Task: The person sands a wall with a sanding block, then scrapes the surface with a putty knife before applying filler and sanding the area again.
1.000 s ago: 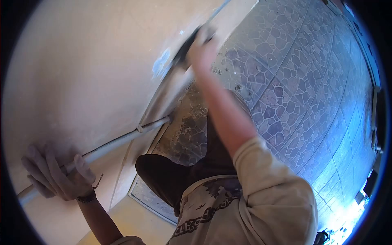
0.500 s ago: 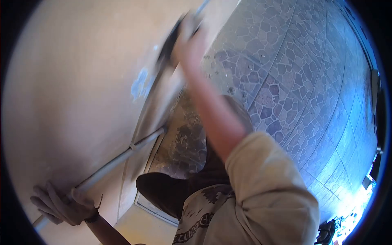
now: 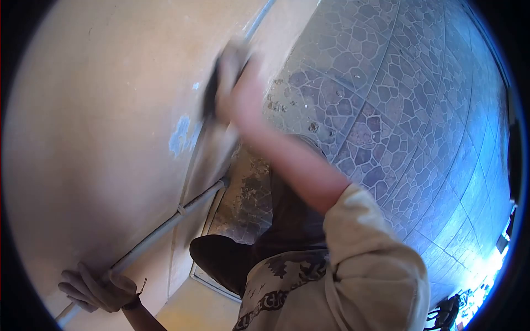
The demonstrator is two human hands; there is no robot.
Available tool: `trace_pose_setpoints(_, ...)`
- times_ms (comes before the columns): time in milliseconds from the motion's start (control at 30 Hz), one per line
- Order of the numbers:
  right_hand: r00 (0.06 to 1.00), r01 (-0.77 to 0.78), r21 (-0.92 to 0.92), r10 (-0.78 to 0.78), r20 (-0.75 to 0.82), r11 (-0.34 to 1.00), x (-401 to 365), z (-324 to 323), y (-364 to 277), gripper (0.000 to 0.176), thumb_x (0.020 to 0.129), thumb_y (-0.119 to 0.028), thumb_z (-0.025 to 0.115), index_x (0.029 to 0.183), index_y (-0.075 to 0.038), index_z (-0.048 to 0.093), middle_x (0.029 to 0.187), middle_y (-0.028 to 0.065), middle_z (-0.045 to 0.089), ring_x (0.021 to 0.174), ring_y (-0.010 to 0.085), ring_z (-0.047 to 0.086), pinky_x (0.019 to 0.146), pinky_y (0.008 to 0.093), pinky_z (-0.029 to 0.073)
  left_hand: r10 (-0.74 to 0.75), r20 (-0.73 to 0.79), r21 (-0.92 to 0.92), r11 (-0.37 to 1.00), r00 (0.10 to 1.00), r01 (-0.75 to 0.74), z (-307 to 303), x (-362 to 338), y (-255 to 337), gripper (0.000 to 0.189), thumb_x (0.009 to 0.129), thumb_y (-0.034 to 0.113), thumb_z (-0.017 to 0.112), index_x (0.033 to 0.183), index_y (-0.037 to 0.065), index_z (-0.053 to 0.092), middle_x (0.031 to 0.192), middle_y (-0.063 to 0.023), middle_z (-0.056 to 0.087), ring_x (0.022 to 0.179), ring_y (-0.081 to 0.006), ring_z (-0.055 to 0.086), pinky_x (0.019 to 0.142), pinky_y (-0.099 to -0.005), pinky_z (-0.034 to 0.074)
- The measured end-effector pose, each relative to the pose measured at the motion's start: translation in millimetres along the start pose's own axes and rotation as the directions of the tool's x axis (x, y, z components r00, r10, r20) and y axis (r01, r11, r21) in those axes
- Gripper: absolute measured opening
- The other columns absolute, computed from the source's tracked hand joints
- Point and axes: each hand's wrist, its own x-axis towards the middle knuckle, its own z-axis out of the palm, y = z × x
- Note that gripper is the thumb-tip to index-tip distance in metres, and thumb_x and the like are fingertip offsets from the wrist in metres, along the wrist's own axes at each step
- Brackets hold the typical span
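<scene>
My right hand, smeared by motion, is closed around a dark, flat, block-like tool held against the painted wall; its exact kind is blurred. It lies along the lower band of the wall, just above a patch of flaked paint. Down at the lower left, my left hand rests on the wall across a thin pipe, fingers stretched out and partly spread. A thin band circles that wrist.
The pipe slants down the wall to a small dark end near the floor. A stone-patterned floor spreads to the right. My dark-clothed knee is close to the wall. Another thin pipe runs along the wall at the top.
My right hand and the dark tool have moved down and left along the wall. The left hand stays on the pipe; the view has shifted slightly.
</scene>
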Motion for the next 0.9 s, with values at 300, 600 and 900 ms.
trace_pose_setpoints(300,0.999,0.003,0.181,0.005,-0.043,0.984,-27,-8,-31,0.047,0.095,-0.039,0.045,0.11,0.005,0.047,0.094,0.0314,0.061,0.086,0.0496,0.058,0.075,0.0555,0.045,0.014,0.053,0.045,0.999,0.998,-0.016,-3,-2,-1,0.06,0.095,0.049,0.042,0.12,-0.002,0.06,0.133,-0.0203,0.052,0.13,-0.043,0.039,0.107,-0.053,0.025)
trace_pose_setpoints(600,0.992,-0.017,0.136,0.034,-0.121,0.991,24,-6,-27,0.04,0.093,-0.034,0.051,0.107,0.004,0.046,0.087,0.0287,0.063,0.081,0.0462,0.062,0.074,0.0496,0.048,-0.011,0.07,0.1,0.995,0.997,0.004,-1,-4,0,0.058,0.093,0.046,0.044,0.114,-0.005,0.063,0.129,-0.0247,0.053,0.128,-0.0458,0.04,0.106,-0.0539,0.027)
trace_pose_setpoints(900,0.979,-0.196,0.099,0.2,-0.029,0.975,77,-28,-41,0.048,0.095,-0.04,0.046,0.111,0.005,0.047,0.1,0.0308,0.061,0.096,0.0443,0.061,0.084,0.0485,0.048,-0.058,0.045,0.072,0.996,0.997,0.055,4,-4,7,0.056,0.094,0.043,0.047,0.118,-0.006,0.059,0.131,-0.0246,0.052,0.131,-0.0464,0.037,0.108,-0.0548,0.023)
